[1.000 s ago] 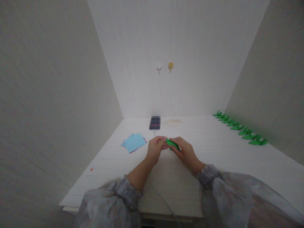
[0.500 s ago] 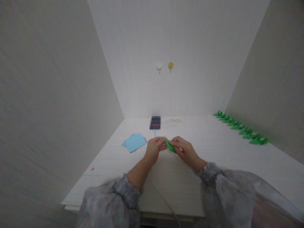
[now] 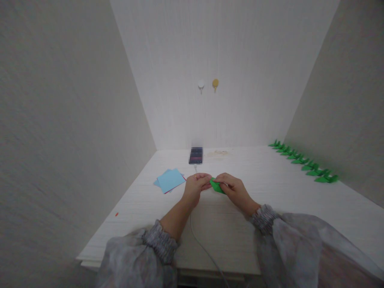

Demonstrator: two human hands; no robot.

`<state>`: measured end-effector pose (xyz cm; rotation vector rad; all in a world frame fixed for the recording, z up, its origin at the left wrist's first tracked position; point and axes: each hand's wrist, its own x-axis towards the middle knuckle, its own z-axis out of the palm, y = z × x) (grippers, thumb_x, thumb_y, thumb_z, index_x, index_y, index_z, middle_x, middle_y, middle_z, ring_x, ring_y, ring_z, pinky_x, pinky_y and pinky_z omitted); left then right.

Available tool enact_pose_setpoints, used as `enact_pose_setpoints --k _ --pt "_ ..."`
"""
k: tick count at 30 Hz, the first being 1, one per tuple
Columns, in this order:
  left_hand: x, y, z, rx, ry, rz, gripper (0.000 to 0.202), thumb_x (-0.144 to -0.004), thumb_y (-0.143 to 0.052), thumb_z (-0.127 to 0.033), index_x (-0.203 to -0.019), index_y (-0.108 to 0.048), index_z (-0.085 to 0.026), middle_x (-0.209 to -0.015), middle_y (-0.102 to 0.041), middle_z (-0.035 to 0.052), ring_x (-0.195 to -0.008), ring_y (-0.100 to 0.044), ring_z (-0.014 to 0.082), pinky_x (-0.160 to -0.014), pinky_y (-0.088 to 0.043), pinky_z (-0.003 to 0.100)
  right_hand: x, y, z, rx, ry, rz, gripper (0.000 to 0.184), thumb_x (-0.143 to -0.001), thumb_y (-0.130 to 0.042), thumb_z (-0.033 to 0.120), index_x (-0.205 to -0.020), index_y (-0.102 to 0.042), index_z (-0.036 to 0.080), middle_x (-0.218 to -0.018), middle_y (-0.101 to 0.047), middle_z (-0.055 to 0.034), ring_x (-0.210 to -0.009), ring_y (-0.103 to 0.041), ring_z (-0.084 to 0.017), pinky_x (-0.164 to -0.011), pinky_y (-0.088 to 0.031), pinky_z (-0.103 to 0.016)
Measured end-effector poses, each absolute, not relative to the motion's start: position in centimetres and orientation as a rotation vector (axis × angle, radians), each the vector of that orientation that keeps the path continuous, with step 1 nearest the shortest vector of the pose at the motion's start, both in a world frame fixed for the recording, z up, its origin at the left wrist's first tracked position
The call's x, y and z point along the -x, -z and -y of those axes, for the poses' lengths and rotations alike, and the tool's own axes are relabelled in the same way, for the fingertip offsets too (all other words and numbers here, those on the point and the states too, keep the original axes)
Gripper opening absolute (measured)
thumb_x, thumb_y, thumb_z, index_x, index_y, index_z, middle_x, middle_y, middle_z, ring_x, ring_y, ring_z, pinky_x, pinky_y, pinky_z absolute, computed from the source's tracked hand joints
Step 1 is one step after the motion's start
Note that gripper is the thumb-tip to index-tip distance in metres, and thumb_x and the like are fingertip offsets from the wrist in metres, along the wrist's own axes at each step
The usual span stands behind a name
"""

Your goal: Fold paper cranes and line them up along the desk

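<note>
Between my hands is a small folded piece of green paper (image 3: 217,187), held just above the white table. My left hand (image 3: 196,187) pinches its left tip between thumb and fingers. From the other side, my right hand (image 3: 233,188) grips its upper right part, the thumb and fingers closed on it. The paper's folds are partly covered by my right fingers. Left of my left hand lie light blue paper sheets (image 3: 171,180), stacked askew with a red edge showing beneath.
Along the right wall stands a row of several folded green paper figures (image 3: 310,167). A phone (image 3: 196,155) lies at the back, its white cable (image 3: 201,244) running under my left hand toward the front edge. A small orange piece (image 3: 117,214) sits at the left.
The green paper has turned a little in my fingers and shows a broader face. My right fingers have shifted slightly on it; my left hand stays nearly in place.
</note>
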<state>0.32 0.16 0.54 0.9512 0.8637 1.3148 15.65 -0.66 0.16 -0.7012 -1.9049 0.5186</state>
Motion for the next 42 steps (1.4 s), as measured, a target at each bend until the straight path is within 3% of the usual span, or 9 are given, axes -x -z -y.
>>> enact_pose_setpoints --k 6,10,31,42 --pt "-0.7 -0.4 -0.2 -1.021 -1.384 -0.955 0.024 -0.053 -0.069 -0.027 -0.068 -0.059 -0.012 -0.06 -0.06 -0.0004 -0.056 -0.056 0.0093 -0.063 -0.047 0.025 -15.0 -0.2 0.7 0.861 -0.804 1.649 0.015 -0.076 -0.05 0.029 -0.078 -0.059 0.017 -0.074 -0.057 -0.0028 -0.07 -0.054 -0.013 -0.065 -0.043 -0.026" --pt "-0.9 -0.2 -0.1 -1.117 -1.374 -0.987 0.021 -0.056 -0.067 -0.027 -0.068 -0.059 -0.012 -0.057 -0.059 -0.0011 -0.053 -0.055 0.0078 -0.059 -0.046 0.022 -14.8 0.6 0.1 0.955 -0.946 1.525 0.022 -0.07 -0.056 0.035 -0.079 -0.058 0.016 -0.067 -0.057 -0.0011 -0.063 -0.053 -0.012 -0.058 -0.043 -0.024" --pt "-0.9 -0.2 -0.2 -1.236 -1.325 -1.041 0.021 -0.059 -0.064 -0.031 -0.067 -0.058 -0.013 -0.056 -0.057 -0.0007 -0.052 -0.053 0.0084 -0.057 -0.045 0.023 -15.1 -0.1 0.6 1.139 -0.593 1.783 0.024 -0.077 -0.044 0.03 -0.07 -0.062 0.015 -0.067 -0.062 -0.0033 -0.063 -0.054 -0.014 -0.059 -0.04 -0.024" --pt "-1.1 0.3 -0.3 -1.325 -1.309 -1.068 0.02 -0.06 -0.062 -0.033 -0.066 -0.059 -0.014 -0.056 -0.058 0.0 -0.052 -0.051 0.0096 -0.054 -0.043 0.022 -14.8 -0.8 0.8 1.09 -0.419 1.907 0.019 -0.078 -0.047 0.025 -0.072 -0.062 0.015 -0.069 -0.06 -0.0048 -0.067 -0.054 -0.015 -0.063 -0.04 -0.026"
